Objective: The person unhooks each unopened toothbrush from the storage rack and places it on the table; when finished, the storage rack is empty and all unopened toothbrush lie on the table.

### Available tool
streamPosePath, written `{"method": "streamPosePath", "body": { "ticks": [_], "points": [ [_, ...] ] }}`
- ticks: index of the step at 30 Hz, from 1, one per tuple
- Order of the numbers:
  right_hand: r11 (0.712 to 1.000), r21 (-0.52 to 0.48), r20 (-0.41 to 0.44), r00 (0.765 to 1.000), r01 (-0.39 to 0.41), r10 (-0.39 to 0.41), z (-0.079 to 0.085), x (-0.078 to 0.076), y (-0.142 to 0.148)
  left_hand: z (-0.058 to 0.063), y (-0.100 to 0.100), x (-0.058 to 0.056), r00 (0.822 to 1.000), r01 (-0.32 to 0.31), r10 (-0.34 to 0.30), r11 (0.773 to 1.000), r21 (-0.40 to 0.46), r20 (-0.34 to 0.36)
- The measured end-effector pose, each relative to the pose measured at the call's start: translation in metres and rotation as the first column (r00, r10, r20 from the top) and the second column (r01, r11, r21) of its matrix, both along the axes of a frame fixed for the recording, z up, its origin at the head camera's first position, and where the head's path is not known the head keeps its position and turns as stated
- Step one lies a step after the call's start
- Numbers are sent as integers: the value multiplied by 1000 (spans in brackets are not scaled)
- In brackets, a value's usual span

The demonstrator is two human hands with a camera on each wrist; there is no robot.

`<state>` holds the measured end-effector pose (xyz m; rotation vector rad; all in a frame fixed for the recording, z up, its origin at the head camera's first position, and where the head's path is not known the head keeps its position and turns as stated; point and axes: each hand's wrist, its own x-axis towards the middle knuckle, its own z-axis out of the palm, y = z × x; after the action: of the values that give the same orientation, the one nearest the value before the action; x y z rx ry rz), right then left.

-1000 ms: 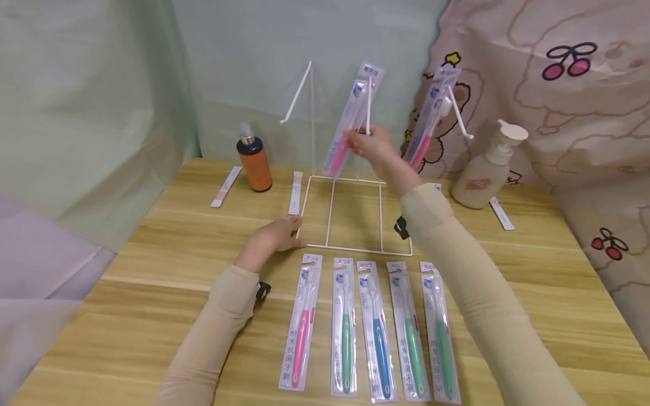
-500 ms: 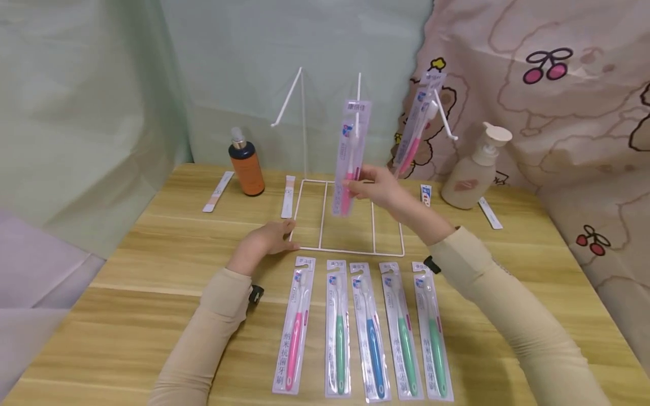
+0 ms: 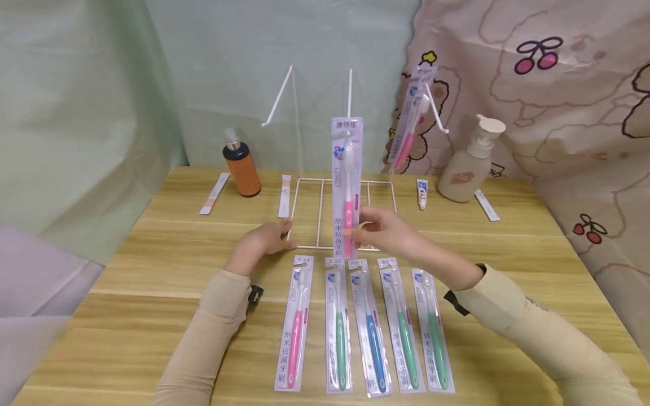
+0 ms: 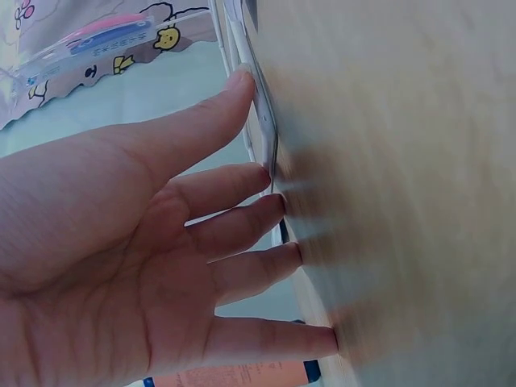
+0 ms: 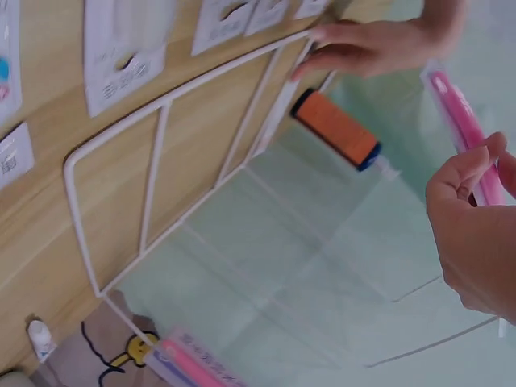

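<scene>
A packaged pink toothbrush [image 3: 348,175] stands upright in front of the white wire rack [image 3: 350,248]; my right hand [image 3: 388,232] pinches the lower part of its pack between thumb and fingers. At the rack's left front corner my left hand [image 3: 261,241] rests, its fingers spread fairly straight. In the left wrist view, the left hand's fingertips [image 4: 278,210] touch the wood and the thumb lies against the rack's wire. Another packaged pink toothbrush [image 3: 411,121] hangs on the rack's right hook. Both the left hook [image 3: 278,96] and the middle hook [image 3: 350,93] are bare.
Several packaged toothbrushes lie in a row in front, including a pink one [image 3: 294,324] and a blue one [image 3: 373,332]. Behind stand an orange bottle [image 3: 244,172] and a pump bottle [image 3: 469,166]. A small toothpaste tube [image 3: 422,193] and slim sachets [image 3: 284,195] lie near the rack.
My right hand has drawn the packaged pink toothbrush away from the middle hook, down and toward me, and the pack has turned upright. My left hand stays at the rack's corner.
</scene>
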<state>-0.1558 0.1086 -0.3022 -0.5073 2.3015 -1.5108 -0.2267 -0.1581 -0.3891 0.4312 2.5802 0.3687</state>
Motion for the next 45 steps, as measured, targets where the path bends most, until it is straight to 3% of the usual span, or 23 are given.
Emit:
{"method": "streamPosePath", "body": {
  "ticks": [5, 15, 23, 29, 35, 41, 45],
  "points": [
    [999, -42, -14, 1000, -17, 17, 8, 13, -2, -1, -2, 1, 1000, -1, 1, 1000, -10, -7],
    [994, -81, -143, 988, -67, 55, 22, 42, 11, -4, 0, 2, 999, -11, 11, 1000, -12, -34],
    [999, -33, -168, 986, -23, 17, 8, 59, 46, -2, 1, 3, 999, -30, 30, 1000, -5, -33],
    [999, 47, -85, 996, 19, -15, -16, 71, 70, -1, 2, 3, 999, -32, 32, 999, -3, -19],
    [994, 93, 8, 998, 64, -65, -37, 92, 98, -1, 3, 3, 1000, -25, 25, 1000, -11, -12],
    [987, 111, 98, 987, 118, -129, -54, 113, 128, 0, 3, 1, 1000, -26, 26, 1000, -7, -6],
    [974, 164, 173, 968, 155, -183, -66, 125, 146, -1, 3, -1, 1000, -20, 21, 1000, -11, 4]
  ]
}}
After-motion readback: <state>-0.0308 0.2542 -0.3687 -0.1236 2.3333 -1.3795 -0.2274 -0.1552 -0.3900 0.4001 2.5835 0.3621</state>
